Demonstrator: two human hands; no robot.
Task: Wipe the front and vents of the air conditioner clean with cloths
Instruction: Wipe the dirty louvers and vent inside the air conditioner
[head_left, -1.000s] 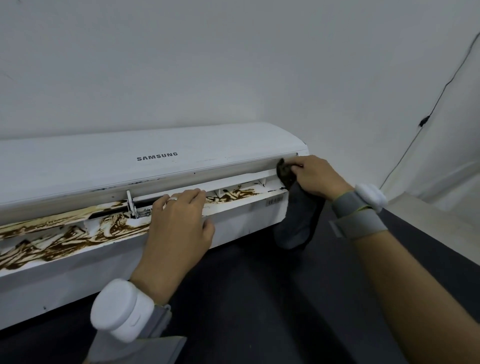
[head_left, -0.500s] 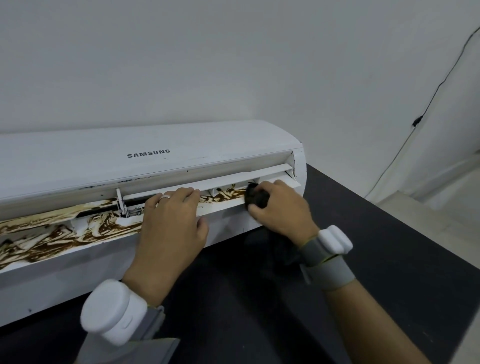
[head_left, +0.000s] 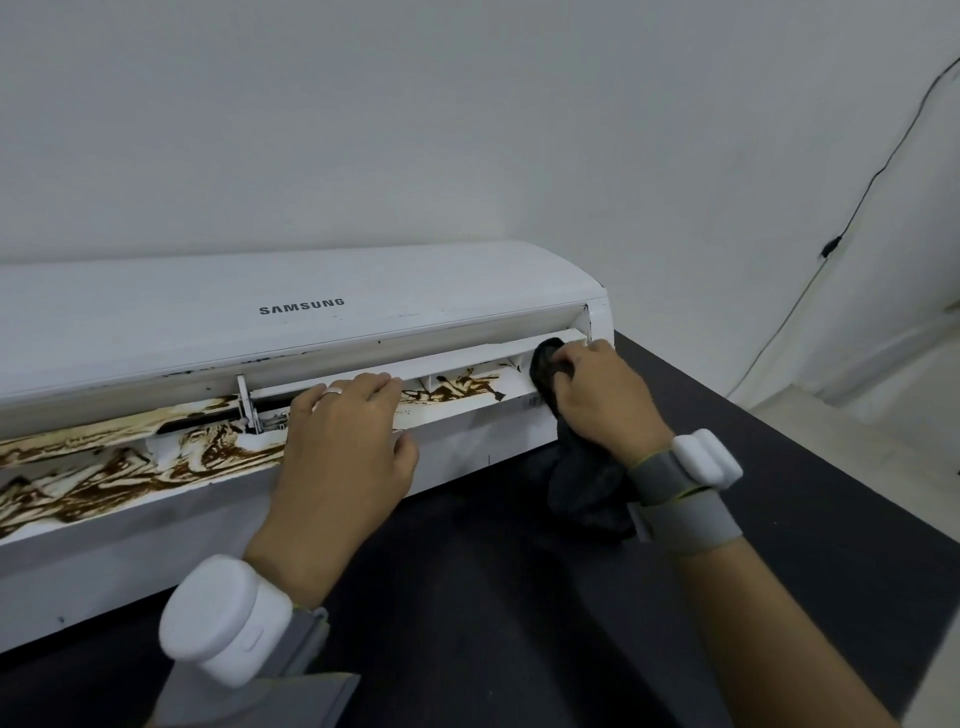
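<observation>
The right hand clamps curled fingers on the dark cloth, bunched at the right end of the air conditioner vent; the left hand lays straight fingers, held together, on the flap.

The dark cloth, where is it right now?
In the head view, the dark cloth is gripped by the right hand at the right end of the air conditioner vent, its tail hanging down.

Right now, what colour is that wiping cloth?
The cloth is dark grey, almost black; the head view shows it.

White wall, black cable, dark surface
</observation>
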